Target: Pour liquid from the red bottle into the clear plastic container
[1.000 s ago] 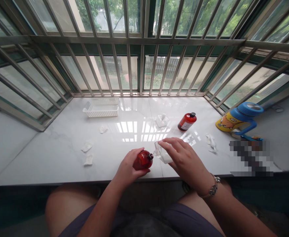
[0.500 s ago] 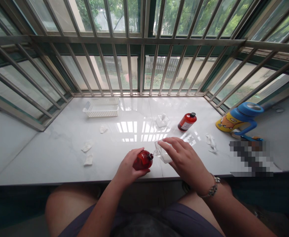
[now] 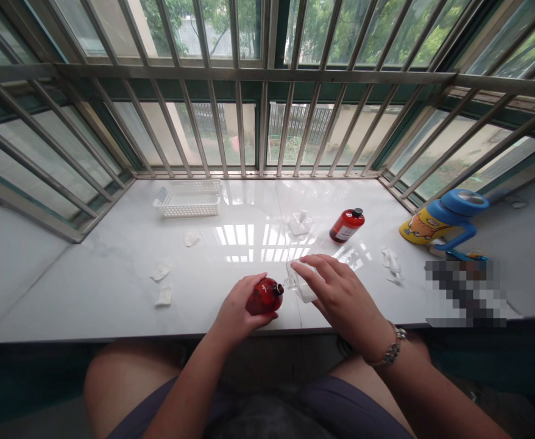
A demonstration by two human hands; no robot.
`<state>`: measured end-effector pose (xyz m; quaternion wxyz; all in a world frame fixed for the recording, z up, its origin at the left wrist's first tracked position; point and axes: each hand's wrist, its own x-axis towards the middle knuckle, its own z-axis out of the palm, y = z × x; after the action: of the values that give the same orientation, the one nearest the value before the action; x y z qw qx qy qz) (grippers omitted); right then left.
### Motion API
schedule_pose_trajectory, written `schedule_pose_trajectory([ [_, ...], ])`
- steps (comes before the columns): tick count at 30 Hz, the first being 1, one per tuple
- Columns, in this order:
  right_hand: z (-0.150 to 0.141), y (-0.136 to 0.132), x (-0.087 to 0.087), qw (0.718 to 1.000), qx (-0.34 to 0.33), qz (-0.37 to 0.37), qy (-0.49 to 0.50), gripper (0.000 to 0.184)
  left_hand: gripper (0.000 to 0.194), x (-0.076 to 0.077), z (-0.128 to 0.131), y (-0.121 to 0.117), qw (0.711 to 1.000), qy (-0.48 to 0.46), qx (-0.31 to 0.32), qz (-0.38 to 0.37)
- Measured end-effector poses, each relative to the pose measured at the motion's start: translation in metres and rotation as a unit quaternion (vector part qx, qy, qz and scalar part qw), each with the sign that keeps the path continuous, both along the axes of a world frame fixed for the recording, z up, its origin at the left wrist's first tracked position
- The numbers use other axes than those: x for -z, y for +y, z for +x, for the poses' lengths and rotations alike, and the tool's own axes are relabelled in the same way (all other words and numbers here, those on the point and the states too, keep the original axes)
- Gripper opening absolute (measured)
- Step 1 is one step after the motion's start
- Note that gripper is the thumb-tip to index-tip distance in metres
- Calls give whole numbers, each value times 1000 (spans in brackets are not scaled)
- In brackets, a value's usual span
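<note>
Barred windows (image 3: 231,74) above, white tabletop (image 3: 89,302) below. Blue-yellow flask (image 3: 432,219) at right, white basket (image 3: 194,211) back left. Left hand (image 3: 236,305) wraps a tilted red bottle (image 3: 265,296) above the tabletop's front edge; right hand (image 3: 346,294) grips a clear bottle (image 3: 300,281), tipped toward it, contact unclear. Capped red bottle (image 3: 347,226) stands behind right hand. White tissue scraps (image 3: 163,297) lie left.

Open for passing left of the left hand (image 3: 237,303), across the glossy white marbled surface (image 3: 94,292), around crumpled white tissue pieces (image 3: 160,271) and up to a white perforated plastic basket (image 3: 189,211). Obstructed beyond the right hand (image 3: 343,286) by a clear square-based piece (image 3: 300,224) and a translucent red, black-capped bottle (image 3: 345,226), farther right by a tall blue-and-yellow flask (image 3: 432,221); closed off at the back by metal bars (image 3: 240,130).
</note>
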<state>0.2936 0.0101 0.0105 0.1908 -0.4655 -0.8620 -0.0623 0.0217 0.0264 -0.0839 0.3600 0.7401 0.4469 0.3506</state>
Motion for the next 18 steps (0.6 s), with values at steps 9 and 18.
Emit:
schedule_pose_trajectory([
  [9,0,0,-1,1000,-3,14,1,66,84,-2,0,0,1000,1,1,-3],
  [18,0,0,-1,1000,-3,23,-3,68,83,-1,0,0,1000,-1,-3,-2],
])
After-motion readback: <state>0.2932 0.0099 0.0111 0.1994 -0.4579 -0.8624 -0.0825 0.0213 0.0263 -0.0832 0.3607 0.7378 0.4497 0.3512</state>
